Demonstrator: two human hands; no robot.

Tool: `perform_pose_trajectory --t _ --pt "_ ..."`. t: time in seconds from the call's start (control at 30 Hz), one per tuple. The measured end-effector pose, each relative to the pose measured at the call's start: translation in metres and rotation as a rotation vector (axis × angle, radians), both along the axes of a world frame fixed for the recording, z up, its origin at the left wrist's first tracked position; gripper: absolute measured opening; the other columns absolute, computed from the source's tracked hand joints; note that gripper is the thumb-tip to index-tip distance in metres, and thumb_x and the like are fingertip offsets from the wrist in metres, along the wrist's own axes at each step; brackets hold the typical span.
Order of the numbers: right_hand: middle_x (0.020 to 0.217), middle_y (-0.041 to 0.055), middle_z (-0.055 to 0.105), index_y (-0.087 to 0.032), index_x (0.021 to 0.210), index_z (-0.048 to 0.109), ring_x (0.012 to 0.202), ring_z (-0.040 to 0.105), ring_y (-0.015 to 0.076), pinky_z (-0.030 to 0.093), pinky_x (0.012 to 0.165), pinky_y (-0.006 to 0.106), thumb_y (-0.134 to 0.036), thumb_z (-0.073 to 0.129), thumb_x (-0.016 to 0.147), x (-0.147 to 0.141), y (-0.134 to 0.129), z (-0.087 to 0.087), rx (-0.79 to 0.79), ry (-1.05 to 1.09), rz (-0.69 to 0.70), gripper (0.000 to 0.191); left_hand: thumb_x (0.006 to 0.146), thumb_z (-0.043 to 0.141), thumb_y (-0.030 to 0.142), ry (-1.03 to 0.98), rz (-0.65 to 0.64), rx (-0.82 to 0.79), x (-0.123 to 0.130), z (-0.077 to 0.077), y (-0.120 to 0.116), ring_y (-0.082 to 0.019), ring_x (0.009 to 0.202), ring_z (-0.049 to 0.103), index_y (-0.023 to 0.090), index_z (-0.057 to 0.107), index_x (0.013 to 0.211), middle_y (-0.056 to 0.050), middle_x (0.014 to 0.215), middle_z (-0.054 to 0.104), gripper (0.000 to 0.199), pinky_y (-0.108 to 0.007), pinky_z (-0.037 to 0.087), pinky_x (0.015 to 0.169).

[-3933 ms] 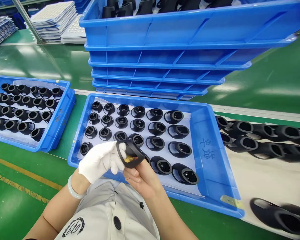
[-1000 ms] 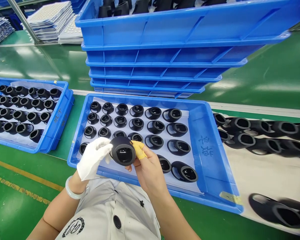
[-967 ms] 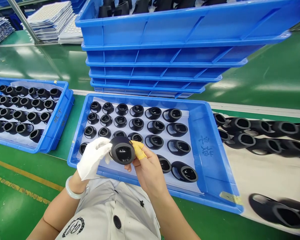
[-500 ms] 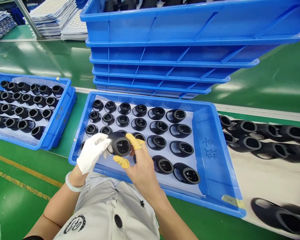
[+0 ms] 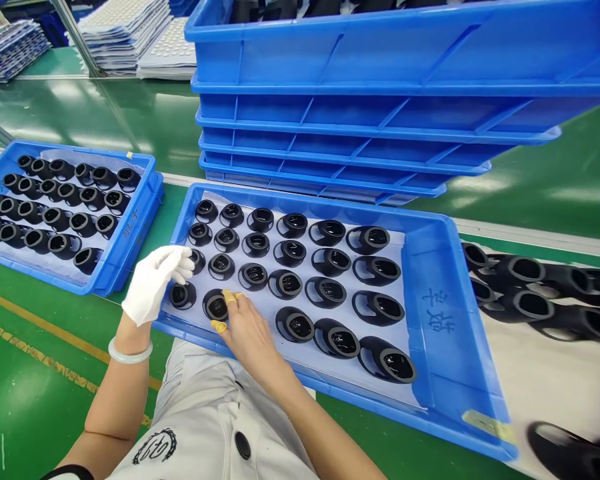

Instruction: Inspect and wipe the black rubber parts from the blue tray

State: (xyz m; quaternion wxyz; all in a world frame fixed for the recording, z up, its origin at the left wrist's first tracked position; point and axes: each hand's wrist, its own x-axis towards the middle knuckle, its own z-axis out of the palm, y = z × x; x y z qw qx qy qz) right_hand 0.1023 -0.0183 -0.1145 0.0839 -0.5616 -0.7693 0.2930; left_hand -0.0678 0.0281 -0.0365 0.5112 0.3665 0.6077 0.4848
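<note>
Fingers of the left hand [image 5: 155,283] white-gloved, loosely bent, side by side, over the left rim of the centre blue tray [image 5: 463,373]; whether the tips touch the piece just behind them, cannot tell. Fingers of the right hand [image 5: 253,333] parted from the thumb, yellow finger cots [image 5: 230,301] worn, set about a black cup-like piece [image 5: 216,305]; how firm the pinch, cannot tell. That piece sits inside the centre tray, front row, second from the left, glossy opening upward.

Left to right from here. Left of the centre tray: second blue tray [image 5: 123,237], rows of similar black pieces on a white liner, handwriting on its wall. Beyond it, stacked white sheets [image 5: 123,33]. At the centre tray's left front corner: pale bangle [image 5: 130,353] on the left wrist. Before the tray: light garment [image 5: 215,413], dark button.

Within the centre tray: four rows of black pieces on a white sheet [image 5: 266,308]; dark handwriting toward its right end. Behind it: tall stack of blue trays [image 5: 380,60]. Right of it: more black pieces [image 5: 530,303] on a pale surface [image 5: 510,367], nearest one blurred.
</note>
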Motion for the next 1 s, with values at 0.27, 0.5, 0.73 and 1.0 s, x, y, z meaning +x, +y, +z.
perform_pose_trajectory --t 0.27,0.5,0.73,1.0 --pt "0.124 0.0209 0.054 -0.006 0.134 0.042 0.112 0.053 0.0318 0.046 0.094 0.044 -0.015 0.061 0.082 -0.003 0.002 -0.011 0.022 0.009 0.107 0.056 0.075 0.066 0.039 0.027 -0.064 -0.027 0.007 -0.004 -0.001 -0.015 0.061 0.062 0.011 0.068 0.089 -0.007 0.072 0.068 0.031 -0.025 0.047 0.056" --pt "0.107 0.0238 0.059 -0.004 0.122 0.054 0.094 0.055 0.0348 0.047 0.081 0.048 -0.031 0.053 0.090 0.071 -0.010 -0.005 0.340 -0.254 -0.143 0.042 0.074 0.066 0.041 0.024 -0.113 -0.035 0.016 -0.006 0.002 -0.014 0.062 0.061 0.012 0.068 0.088 -0.007 0.072 0.068 0.032 -0.024 0.047 0.055" --pt "0.082 0.0209 0.062 -0.003 0.093 0.064 0.079 0.054 0.0342 0.046 0.069 0.044 -0.023 0.062 0.081 0.103 -0.016 -0.012 0.172 -0.433 -0.118 0.023 0.078 0.062 0.041 0.069 -0.281 -0.103 0.039 -0.015 0.000 -0.015 0.066 0.060 0.011 0.066 0.095 -0.007 0.077 0.068 0.035 -0.026 0.047 0.059" --pt "0.098 0.0110 0.058 -0.015 0.131 0.044 0.089 0.053 0.0259 0.048 0.074 0.039 -0.043 0.053 0.090 0.075 -0.012 0.040 0.398 0.215 -0.241 0.050 0.076 0.065 0.037 0.082 -0.601 -0.178 0.066 -0.022 -0.017 -0.017 0.077 0.060 0.014 0.065 0.102 -0.007 0.091 0.069 0.035 -0.029 0.047 0.068"
